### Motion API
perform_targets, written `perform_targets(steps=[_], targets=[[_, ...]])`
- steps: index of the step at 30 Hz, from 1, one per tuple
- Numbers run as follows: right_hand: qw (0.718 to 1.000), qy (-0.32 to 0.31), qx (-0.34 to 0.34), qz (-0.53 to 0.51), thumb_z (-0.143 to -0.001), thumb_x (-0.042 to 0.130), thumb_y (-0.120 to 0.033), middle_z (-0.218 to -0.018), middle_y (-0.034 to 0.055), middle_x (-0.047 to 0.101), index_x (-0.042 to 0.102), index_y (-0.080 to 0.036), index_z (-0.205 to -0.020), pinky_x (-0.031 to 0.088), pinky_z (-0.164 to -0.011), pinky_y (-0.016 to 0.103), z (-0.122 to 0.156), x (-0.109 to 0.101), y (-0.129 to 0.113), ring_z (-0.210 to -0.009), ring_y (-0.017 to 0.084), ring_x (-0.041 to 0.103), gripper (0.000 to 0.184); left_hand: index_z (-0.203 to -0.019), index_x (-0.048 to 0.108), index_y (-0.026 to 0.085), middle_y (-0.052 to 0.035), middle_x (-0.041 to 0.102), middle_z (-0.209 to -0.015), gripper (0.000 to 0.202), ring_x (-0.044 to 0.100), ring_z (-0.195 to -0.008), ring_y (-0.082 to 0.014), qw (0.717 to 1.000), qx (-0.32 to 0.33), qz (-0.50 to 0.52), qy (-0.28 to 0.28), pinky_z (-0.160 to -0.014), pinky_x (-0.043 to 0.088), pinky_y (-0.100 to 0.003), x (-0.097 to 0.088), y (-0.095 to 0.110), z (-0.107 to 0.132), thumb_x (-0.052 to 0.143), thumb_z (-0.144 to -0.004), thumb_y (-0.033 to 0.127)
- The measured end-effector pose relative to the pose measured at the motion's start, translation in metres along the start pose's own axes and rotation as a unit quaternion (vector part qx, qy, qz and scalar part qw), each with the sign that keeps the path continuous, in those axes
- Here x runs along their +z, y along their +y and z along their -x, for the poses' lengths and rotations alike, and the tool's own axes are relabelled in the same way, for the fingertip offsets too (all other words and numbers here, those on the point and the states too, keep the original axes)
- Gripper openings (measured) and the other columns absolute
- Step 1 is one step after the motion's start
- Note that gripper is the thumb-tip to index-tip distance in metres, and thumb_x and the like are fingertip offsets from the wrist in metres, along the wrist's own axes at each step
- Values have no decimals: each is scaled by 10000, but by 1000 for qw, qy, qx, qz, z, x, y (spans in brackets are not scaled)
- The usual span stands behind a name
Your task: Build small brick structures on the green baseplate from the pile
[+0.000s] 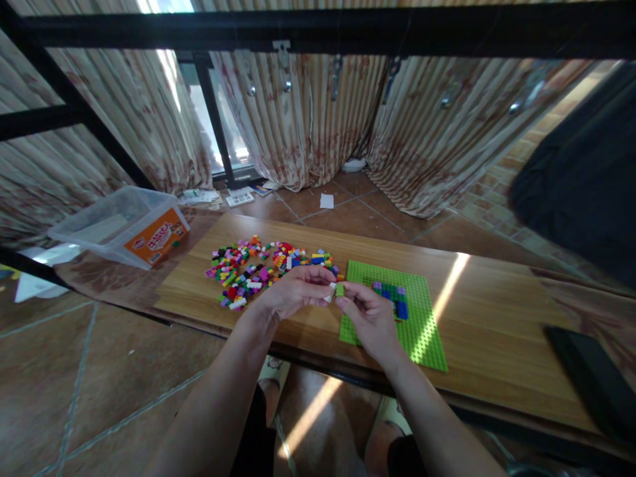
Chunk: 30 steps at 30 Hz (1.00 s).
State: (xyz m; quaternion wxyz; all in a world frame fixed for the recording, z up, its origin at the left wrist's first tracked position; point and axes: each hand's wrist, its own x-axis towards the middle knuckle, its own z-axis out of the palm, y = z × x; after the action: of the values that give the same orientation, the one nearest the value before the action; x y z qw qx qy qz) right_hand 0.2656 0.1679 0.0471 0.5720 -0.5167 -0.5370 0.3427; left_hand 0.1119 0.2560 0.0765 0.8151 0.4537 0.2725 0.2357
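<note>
My left hand (303, 291) pinches a small white toy brick (330, 292) between thumb and fingers. Beside it, my right hand (368, 315) grips a small lime-green brick (340, 290). The two bricks are close together; I cannot tell whether they are joined. Under and right of my right hand lies a green studded baseplate (422, 285). On it stands a low build of blue, green and purple bricks (401, 308), partly hidden by that hand. A loose spread of many-coloured bricks (253, 271) covers the wooden board beyond my left hand.
A clear plastic tub (134, 218) with an orange label stands at the far left. At the right end of the wooden board (497, 318) lies a dark flat object (591, 371). A black metal bar (318, 30) crosses overhead, with curtains behind it.
</note>
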Motion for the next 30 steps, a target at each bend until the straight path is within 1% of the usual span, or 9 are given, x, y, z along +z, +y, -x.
perform_targets(steps=[3,6,9,13,15,18,20,24,30], targets=[[991,-21,60,-115,-823,636,-398,-736,10,659,681,-204,-971,470,-598,268,-1,0,-2,-622,130,560,248,-860,657,118,8,614,-705,327,582,-611,-69,999,25,12,29,-592,466,-179,-2,3,0,831,-594,192],[965,-48,129,-222,-863,567,-410,-796,56,693,685,-184,-967,482,-610,286,-1,1,-4,-648,143,582,276,-888,653,118,4,625,-752,332,593,-604,-65,996,52,25,75,-597,491,-179,-9,6,0,817,-608,189],[938,-54,188,-286,-856,572,-393,-803,76,701,691,-165,-977,484,-616,284,-1,4,-5,-661,148,592,284,-915,645,119,4,626,-743,311,595,-583,-63,993,53,10,107,-596,506,-182,-14,7,-1,786,-645,179],[906,-39,251,-339,-797,659,-362,-783,54,705,707,-170,-968,469,-622,240,0,10,-5,-655,119,580,261,-950,623,116,-10,641,-724,290,624,-606,-85,992,35,-58,110,-588,508,-183,-15,4,-1,740,-697,196],[900,-33,263,-347,-769,694,-373,-765,40,703,712,-175,-941,451,-594,218,0,13,-4,-625,101,564,263,-964,620,114,-12,641,-703,284,607,-578,-82,989,25,-107,98,-541,483,-168,-15,1,-2,716,-718,219],[906,-36,262,-330,-743,719,-424,-709,22,688,706,-182,-888,421,-529,211,2,17,-3,-559,91,537,283,-982,622,121,9,603,-628,287,545,-502,-73,980,17,-179,84,-418,379,-137,-14,-1,-3,683,-740,263],[915,-46,259,-306,-741,714,-469,-663,11,671,696,-185,-855,408,-498,212,4,20,0,-528,92,528,306,-983,618,123,22,573,-595,287,510,-471,-70,975,22,-205,82,-379,327,-133,-14,-1,-3,668,-744,274],[935,-62,242,-250,-754,684,-537,-637,4,658,663,-179,-778,418,-483,210,7,20,3,-509,87,534,360,-993,610,122,30,554,-589,311,472,-450,-67,969,24,-233,75,-362,311,-142,-15,-2,-4,652,-744,303],[954,-61,224,-188,-749,669,-563,-747,31,697,646,-170,-762,465,-476,208,8,12,1,-538,94,590,394,-1015,619,121,10,592,-661,333,498,-502,-87,947,21,-313,64,-389,336,-167,-15,-4,-6,625,-750,322]])
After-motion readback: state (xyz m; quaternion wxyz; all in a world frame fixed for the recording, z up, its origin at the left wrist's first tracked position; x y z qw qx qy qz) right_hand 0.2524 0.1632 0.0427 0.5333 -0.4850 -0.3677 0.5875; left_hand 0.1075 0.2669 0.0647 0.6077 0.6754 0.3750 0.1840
